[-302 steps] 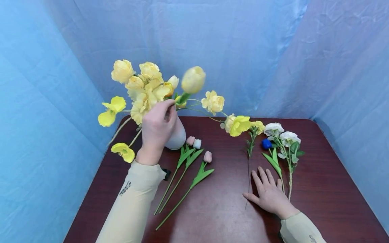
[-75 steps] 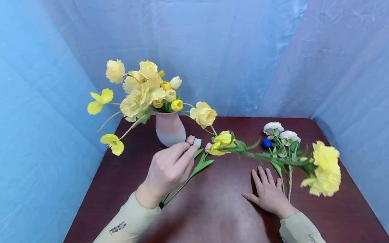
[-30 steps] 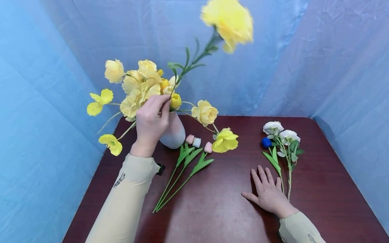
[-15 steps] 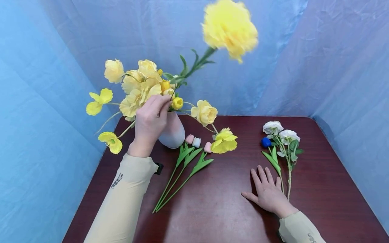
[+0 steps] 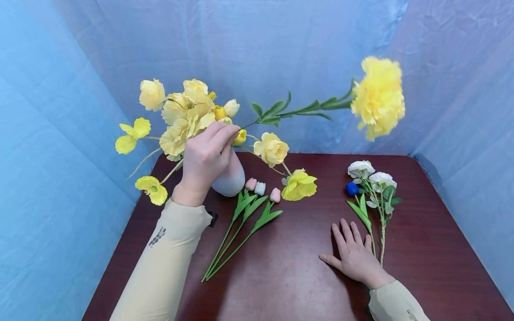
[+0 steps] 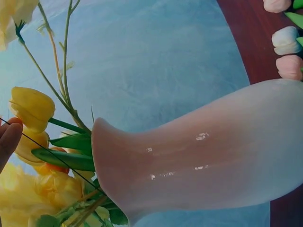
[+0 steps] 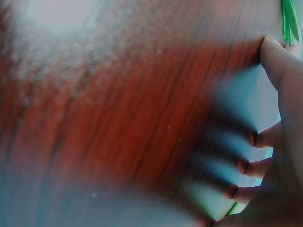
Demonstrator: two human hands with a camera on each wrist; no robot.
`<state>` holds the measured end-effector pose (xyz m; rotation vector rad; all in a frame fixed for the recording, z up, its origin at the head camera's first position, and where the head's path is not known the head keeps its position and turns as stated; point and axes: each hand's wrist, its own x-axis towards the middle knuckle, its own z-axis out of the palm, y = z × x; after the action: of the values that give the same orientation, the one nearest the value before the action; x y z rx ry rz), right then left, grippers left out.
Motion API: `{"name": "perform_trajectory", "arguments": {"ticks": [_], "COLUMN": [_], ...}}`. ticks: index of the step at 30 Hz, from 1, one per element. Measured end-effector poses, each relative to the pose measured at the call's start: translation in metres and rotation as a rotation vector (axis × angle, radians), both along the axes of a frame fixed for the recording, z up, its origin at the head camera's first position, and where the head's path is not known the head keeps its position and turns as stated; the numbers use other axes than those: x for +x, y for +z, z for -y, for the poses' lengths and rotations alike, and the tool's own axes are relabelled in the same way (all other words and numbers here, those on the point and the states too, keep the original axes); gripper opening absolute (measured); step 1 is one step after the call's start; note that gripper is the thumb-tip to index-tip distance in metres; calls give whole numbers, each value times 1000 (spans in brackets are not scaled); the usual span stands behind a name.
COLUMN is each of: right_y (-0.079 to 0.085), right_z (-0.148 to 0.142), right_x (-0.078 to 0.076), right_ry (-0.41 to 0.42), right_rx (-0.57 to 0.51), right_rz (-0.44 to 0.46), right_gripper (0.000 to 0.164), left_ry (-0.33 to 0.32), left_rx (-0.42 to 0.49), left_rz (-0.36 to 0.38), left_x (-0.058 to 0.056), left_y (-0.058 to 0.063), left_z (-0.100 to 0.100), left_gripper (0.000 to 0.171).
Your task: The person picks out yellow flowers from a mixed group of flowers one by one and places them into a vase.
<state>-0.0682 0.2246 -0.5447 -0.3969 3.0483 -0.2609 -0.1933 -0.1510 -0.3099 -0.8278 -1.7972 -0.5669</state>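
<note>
My left hand pinches the thin dark stem of a yellow carnation at the vase's mouth. The bloom leans far out to the right, its leafy stem nearly level. In the left wrist view the stem's lower end runs from the fingertips into the mouth of the pink-and-white vase. Yellow tulips, cream peonies and yellow poppies fill the vase; my hand covers its neck in the head view. My right hand rests palm down on the table, fingers spread.
Pink and white tulips lie before the vase. A blue tulip and a stem of white flowers lie right, just beyond my right hand. Peony and poppy stems arch past the vase on both sides. Blue curtains enclose the table.
Earlier my left hand brought a pale tulip to the vase, then took the carnation from the table's right side. Over the last half second the bloom swung down and right. My right hand stayed put.
</note>
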Motion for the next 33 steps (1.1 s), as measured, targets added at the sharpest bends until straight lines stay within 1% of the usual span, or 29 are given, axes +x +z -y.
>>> {"name": "perform_trajectory", "arguments": {"ticks": [6, 9, 14, 17, 21, 26, 29, 33], "right_y": [0, 1, 2, 3, 2, 2, 1, -1], "right_z": [2, 3, 5, 6, 6, 5, 4, 3], "right_x": [1, 2, 4, 5, 5, 4, 3, 3], "right_ry": [-7, -8, -10, -13, -16, -13, -9, -8], "right_rx": [1, -3, -1, 0, -8, -3, 7, 17], "right_rz": [6, 9, 19, 19, 20, 18, 16, 25], "right_gripper": [100, 100, 99, 99, 99, 99, 100, 101], "left_ry": [2, -3, -12, 3, 48, 111, 135, 159], "left_rx": [-38, -50, -63, -79, -83, -71, -68, -61], "left_rz": [-40, -40, -36, -41, -20, 15, 43, 81], "left_x": [-1, -2, -2, -2, -2, -2, -4, -6], "left_y": [1, 2, 0, -4, -11, -27, -35, -41], "left_z": [-4, -6, -5, -3, 0, 6, 9, 11], "left_gripper": [14, 17, 17, 19, 20, 13, 11, 10]}}
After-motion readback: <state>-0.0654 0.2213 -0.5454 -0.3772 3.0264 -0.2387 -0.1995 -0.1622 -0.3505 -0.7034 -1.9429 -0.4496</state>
